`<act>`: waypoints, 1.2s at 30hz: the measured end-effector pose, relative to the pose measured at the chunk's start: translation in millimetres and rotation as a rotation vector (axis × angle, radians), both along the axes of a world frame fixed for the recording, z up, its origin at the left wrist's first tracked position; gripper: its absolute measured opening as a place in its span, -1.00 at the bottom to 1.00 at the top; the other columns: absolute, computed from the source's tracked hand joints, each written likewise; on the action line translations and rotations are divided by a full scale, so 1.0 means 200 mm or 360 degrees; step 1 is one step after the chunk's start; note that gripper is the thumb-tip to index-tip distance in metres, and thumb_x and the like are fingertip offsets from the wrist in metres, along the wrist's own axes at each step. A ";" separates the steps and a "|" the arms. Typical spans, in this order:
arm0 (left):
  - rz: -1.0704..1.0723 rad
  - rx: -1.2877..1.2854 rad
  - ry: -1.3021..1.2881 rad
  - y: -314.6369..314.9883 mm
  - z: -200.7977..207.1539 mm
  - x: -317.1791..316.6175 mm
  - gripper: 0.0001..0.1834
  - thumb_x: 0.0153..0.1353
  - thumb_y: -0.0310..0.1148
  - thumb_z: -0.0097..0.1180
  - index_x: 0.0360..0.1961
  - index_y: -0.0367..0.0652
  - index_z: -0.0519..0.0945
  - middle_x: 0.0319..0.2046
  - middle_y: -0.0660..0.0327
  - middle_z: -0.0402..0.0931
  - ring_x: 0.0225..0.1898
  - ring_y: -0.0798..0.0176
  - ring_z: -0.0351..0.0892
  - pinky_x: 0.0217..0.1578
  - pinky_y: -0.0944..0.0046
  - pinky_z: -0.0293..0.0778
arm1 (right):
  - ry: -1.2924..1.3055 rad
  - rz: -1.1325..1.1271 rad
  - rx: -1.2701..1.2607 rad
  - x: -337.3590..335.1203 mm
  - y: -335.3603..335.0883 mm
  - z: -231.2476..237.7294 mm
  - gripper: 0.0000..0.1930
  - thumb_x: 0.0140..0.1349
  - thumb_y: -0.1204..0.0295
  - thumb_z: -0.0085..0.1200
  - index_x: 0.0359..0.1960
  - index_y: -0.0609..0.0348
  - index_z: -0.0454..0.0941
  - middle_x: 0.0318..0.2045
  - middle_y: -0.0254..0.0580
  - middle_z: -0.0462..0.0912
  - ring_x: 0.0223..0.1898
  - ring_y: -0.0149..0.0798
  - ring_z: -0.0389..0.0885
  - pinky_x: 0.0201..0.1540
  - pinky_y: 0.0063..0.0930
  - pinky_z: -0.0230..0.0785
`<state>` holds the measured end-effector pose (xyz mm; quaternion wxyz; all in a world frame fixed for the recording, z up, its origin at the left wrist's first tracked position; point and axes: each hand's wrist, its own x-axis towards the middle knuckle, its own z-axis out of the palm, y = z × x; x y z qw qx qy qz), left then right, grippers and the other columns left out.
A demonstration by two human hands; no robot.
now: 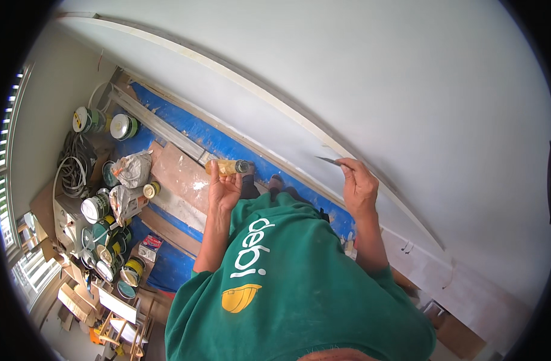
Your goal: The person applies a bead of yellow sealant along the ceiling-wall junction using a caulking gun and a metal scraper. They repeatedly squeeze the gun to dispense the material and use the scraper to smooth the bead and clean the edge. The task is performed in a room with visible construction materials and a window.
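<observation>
You hold two things;
your left hand (225,194) half-curls round an amber cylinder (226,166); your right hand (361,188) pinches a thin blade (328,160).

Smooth matt wall (420,90), plastic-looking sheet (223,143)
The blade (328,160) looks metal; the bottle (227,167) is glossy, glass or plastic unclear; the shirt (323,283) is matt cloth; the bag (134,169) is crinkled.
</observation>
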<state>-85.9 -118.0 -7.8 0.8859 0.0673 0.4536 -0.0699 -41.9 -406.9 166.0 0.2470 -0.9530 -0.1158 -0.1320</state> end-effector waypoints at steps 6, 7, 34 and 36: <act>0.0017 -0.0091 0.0090 0.01 -0.01 0.02 -0.55 0.13 0.04 0.24 -0.14 -0.06 0.52 -0.20 0.32 0.55 -0.14 0.35 0.55 -0.18 0.37 0.55 | -0.0032 -0.0342 0.0116 0.01 -0.05 -0.01 -0.84 0.30 0.48 0.03 -0.16 0.24 0.60 -0.53 -0.12 0.58 -0.54 -0.18 0.51 -0.40 -0.40 0.39; 0.0007 -0.0115 0.0107 0.01 0.00 0.03 -0.61 0.17 0.03 0.22 -0.17 -0.03 0.55 -0.21 0.33 0.56 -0.15 0.37 0.55 -0.19 0.37 0.55 | -0.0060 -0.0316 0.0099 0.07 -0.06 -0.02 -0.83 0.31 0.46 0.02 -0.15 0.26 0.59 -0.56 -0.12 0.56 -0.56 -0.19 0.47 -0.41 -0.39 0.37; -0.0160 -0.0074 -0.0018 0.00 -0.01 0.11 -0.42 0.06 0.09 0.30 -0.11 -0.13 0.45 -0.20 0.27 0.54 -0.15 0.30 0.58 -0.21 0.35 0.60 | 0.0658 -0.0421 0.0462 0.32 0.26 0.11 -0.79 0.29 0.34 0.02 -0.36 0.26 0.50 -0.53 0.12 0.49 -0.48 0.11 0.45 -0.38 -0.17 0.29; -0.0149 -0.0083 -0.0054 0.01 -0.02 0.10 -0.42 0.06 0.08 0.29 -0.10 -0.14 0.45 -0.20 0.27 0.54 -0.14 0.30 0.58 -0.20 0.35 0.60 | 0.0618 -0.0428 0.0532 0.32 0.26 0.17 -0.82 0.29 0.37 0.02 -0.31 0.26 0.52 -0.50 0.11 0.52 -0.46 0.10 0.48 -0.38 -0.19 0.32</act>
